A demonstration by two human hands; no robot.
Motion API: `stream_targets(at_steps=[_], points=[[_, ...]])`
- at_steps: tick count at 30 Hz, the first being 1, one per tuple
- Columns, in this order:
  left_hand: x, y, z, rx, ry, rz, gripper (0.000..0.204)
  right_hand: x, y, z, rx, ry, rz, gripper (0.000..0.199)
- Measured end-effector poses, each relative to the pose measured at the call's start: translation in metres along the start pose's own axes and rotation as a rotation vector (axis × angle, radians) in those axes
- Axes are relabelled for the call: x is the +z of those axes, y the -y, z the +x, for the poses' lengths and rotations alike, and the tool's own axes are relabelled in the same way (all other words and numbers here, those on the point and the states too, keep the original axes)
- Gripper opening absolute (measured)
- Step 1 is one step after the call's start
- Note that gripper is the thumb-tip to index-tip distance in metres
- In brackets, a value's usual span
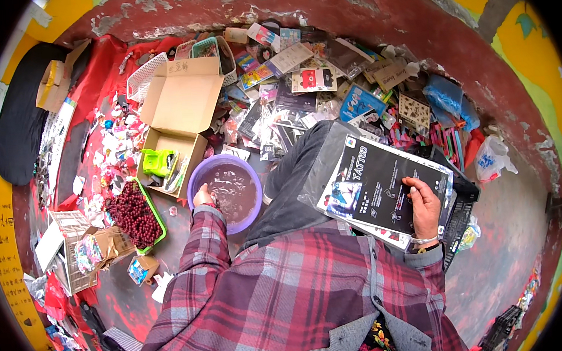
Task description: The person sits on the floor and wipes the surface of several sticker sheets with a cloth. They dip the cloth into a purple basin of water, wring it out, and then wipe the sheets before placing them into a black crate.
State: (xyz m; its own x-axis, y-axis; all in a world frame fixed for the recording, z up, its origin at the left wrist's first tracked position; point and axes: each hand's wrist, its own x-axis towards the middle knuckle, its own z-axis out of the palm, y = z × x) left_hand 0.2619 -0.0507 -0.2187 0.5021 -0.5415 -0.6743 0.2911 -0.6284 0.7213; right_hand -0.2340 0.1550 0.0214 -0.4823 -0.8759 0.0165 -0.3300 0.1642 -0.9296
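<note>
**A seated person with one hand in a purple bowl and the other on a dark sheet**

Head view, looking straight down: a person in a red and grey plaid shirt (283, 293) sits on a red-painted floor (512, 224) crowded with small goods.

The left hand (203, 196) reaches forward into a purple bowl (204, 173) that stands on the floor just ahead of the person's left side. The bowl holds dark liquid with small pieces in it. The fingers dip below the rim, so it cannot be told how far they are curled or whether they hold anything.

The right hand (424, 206) lies palm down, fingers loosely spread, on a dark printed sheet (379, 175) in a clear plastic sleeve. The sheet rests on the person's right knee, over a black crate (461, 212). The hand presses on the sheet's near right corner and does not grasp it. A pale bracelet circles that wrist.

Just left of the bowl lies a green tray (159, 216) heaped with dark red beads. Beyond the bowl stands an open cardboard box (181, 104), with a bright green item inside. A white basket (144, 77) sits at the box's far left. Packets and cards (313, 78) are strewn along the far edge of the floor by the wall.
</note>
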Motion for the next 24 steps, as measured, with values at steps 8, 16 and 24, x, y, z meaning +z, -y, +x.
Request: stream_targets(at_steps=[8, 16, 24], points=[[-0.022, 0.015, 0.042, 0.095, -0.018, -0.006, 0.026, 0.002, 0.002, -0.001, 0.019, -0.002, 0.074, 0.022], [-0.031, 0.002, 0.021, -0.173, 0.562, -0.185, 0.025, 0.001, 0.000, -0.002, -0.008, -0.017, 0.059, 0.021], [-0.035, 0.005, 0.030, -0.140, 0.435, -0.344, 0.027, 0.002, -0.002, 0.000, -0.002, -0.022, 0.055, 0.020]])
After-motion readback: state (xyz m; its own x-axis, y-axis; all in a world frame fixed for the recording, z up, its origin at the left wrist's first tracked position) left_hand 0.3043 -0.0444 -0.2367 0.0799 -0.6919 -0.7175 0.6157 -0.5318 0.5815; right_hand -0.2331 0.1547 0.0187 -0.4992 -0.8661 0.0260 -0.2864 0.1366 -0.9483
